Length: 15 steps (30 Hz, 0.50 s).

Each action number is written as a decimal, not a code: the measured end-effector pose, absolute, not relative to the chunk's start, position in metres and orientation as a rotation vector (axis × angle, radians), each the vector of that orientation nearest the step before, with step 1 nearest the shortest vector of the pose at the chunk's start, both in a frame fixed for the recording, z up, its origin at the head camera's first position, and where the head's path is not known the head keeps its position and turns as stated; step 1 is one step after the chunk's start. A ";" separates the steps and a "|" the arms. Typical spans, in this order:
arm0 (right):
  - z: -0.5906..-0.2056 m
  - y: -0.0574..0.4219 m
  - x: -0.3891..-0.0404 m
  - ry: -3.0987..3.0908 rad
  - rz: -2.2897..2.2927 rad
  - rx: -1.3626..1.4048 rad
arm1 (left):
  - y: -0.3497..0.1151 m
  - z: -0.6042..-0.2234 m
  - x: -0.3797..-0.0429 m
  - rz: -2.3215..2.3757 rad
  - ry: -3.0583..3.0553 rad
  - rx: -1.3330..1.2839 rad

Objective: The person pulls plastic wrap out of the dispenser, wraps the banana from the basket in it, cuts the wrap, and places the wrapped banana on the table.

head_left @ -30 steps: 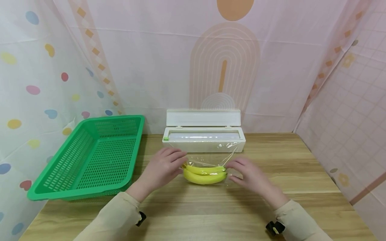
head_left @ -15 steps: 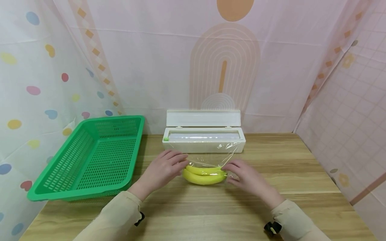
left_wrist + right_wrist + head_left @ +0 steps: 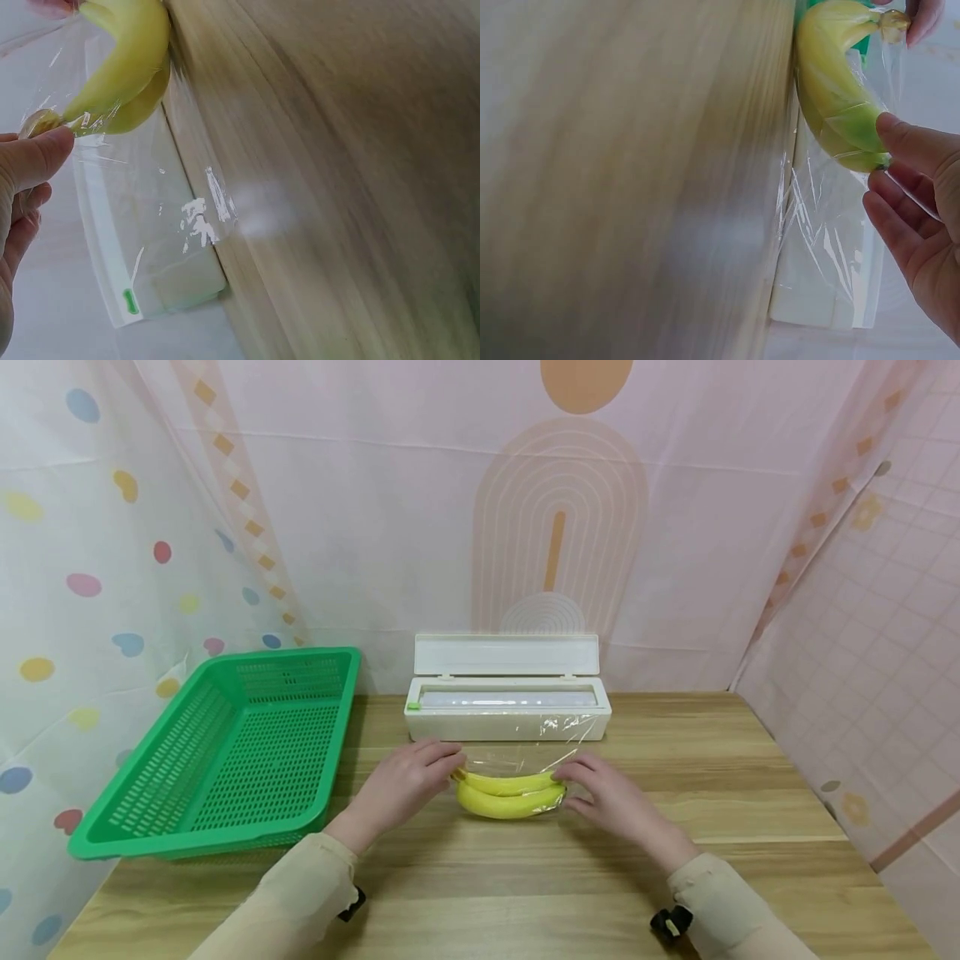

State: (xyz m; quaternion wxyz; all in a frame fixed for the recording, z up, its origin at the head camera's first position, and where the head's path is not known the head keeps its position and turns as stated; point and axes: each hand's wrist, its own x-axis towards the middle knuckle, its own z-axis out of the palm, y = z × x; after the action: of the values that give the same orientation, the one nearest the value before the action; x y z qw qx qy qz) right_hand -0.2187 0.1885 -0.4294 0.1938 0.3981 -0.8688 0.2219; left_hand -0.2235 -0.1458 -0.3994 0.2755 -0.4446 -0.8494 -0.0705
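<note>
Two joined yellow bananas [image 3: 510, 797], partly covered by clear cling film [image 3: 196, 217], lie crosswise in front of a white cling film dispenser [image 3: 507, 725]. At the stem end, my left hand [image 3: 408, 789] pinches the film-covered stem between thumb and fingers, as the left wrist view shows. My right hand [image 3: 611, 797] is at the greenish tips, its thumb [image 3: 900, 139] on one side and its fingertips [image 3: 881, 187] on the other. The film stretches from the dispenser to the bananas and sticks out past both ends. Behind the roll, the dispenser's lid [image 3: 507, 654] stands raised.
A large green plastic basket [image 3: 341, 743] stands on the left of the wooden table [image 3: 480, 902]. At one end of the dispenser sits a small green slider [image 3: 413, 705]. Patterned curtains [image 3: 375, 527] hang behind the table and along both sides.
My right hand has moved slightly left, closer onto the banana tips. My left hand has shifted slightly downward at the stem, and the film lies closer over the bananas.
</note>
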 end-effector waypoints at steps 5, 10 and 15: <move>-0.428 0.186 -0.221 -2.494 0.680 1.061 | -0.144 -0.402 -0.227 -0.263 -2.302 -1.177; -0.428 0.185 -0.222 -2.530 0.759 1.017 | -0.144 -0.404 -0.230 -0.363 -2.288 -1.175; -0.427 0.185 -0.223 -2.519 0.806 1.039 | -0.144 -0.407 -0.232 -0.440 -2.281 -1.162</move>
State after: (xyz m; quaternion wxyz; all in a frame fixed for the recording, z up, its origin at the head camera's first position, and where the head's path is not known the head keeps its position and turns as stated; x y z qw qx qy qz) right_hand -0.2234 0.1847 -0.4268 0.1492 0.3616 -0.8766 0.2804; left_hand -0.2321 -0.1444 -0.4068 0.2686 -0.4307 -0.8460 -0.1633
